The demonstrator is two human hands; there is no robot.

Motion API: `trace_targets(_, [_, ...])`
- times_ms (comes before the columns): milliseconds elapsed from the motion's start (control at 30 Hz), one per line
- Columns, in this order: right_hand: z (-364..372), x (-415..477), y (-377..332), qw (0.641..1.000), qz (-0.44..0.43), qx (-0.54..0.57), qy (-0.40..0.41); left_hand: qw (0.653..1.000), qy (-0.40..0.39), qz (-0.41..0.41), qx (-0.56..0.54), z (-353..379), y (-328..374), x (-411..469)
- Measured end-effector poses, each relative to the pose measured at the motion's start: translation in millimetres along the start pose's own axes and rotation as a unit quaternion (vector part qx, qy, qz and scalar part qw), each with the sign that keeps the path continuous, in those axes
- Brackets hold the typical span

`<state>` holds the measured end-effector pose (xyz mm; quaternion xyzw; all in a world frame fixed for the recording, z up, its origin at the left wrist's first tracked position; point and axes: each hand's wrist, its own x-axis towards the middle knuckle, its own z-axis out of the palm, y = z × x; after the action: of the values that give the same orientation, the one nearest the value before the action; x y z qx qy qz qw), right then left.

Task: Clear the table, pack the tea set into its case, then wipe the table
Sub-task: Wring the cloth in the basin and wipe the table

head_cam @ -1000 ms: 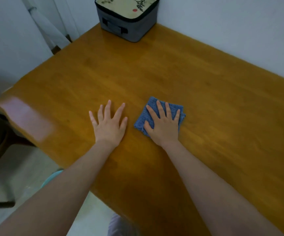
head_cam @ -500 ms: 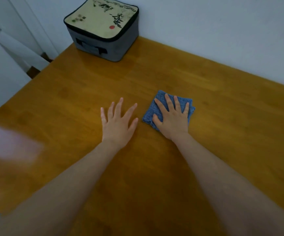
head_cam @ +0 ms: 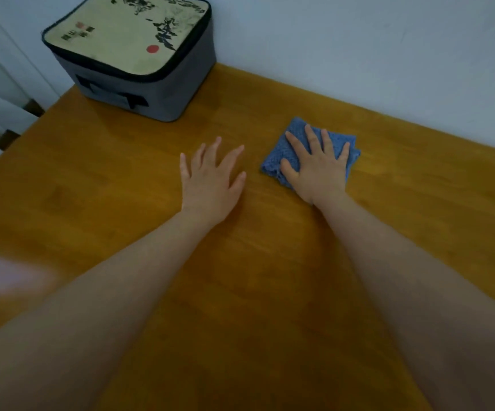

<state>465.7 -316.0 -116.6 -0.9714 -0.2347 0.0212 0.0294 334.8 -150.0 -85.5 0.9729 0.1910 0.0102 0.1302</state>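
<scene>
Right hand [head_cam: 317,167] lies flat, fingers straight and spread, pressing the folded blue cloth [head_cam: 296,137] onto the wooden table [head_cam: 270,262] right of centre. Left hand [head_cam: 210,182] rests flat, fingers spread, just left of it. Closed grey case [head_cam: 133,54] stands at the far left corner.

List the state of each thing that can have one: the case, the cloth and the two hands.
tea set case: closed, lid down, upright at the far left corner of the table.
blue cloth: folded, flat on the table, partly under the right hand.
right hand: open, fingers straight, pressing on the cloth.
left hand: open, fingers spread, flat on the bare wood, apart from the cloth.
</scene>
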Motion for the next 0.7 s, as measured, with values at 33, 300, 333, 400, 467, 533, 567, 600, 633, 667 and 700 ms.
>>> trace_targets(33, [0,9,4,1.000,0.004,0.001,0.002,1.000,0.005,0.004,-0.004,1,1,9])
trace_targets(300, [-5,66,29,1.000,0.022,0.001,0.008,0.999,0.025,0.045,0.003,8,1,51])
trace_targets(333, [-6,71,32,1.000,0.024,0.002,0.009,0.999,0.024,0.040,0.001,10,0,53])
trace_targets(400, [-7,81,38,1.000,0.026,0.003,0.010,1.000,0.018,0.022,-0.013,15,2,53])
trace_targets(467, [-8,88,44,1.000,0.024,0.003,0.012,1.000,0.016,0.013,-0.012,21,11,50])
trace_targets(533, [-9,90,47,1.000,0.019,0.002,0.009,0.999,0.032,0.014,0.012,24,22,46])
trace_targets(567, [-9,90,48,1.000,0.016,0.002,0.009,0.999,0.042,0.014,0.023,24,27,45])
trace_targets(600, [-10,89,50,1.000,0.015,0.002,0.007,0.998,0.048,0.013,0.029,23,31,44])
trace_targets(633, [-10,87,52,1.000,0.013,0.004,0.006,0.998,0.050,0.011,0.031,22,36,42])
trace_targets(667, [-10,86,53,1.000,0.010,0.005,0.007,0.998,0.053,0.009,0.030,21,37,42])
trace_targets(700, [-10,85,56,1.000,0.006,0.007,0.007,0.998,0.053,0.008,0.029,20,40,40])
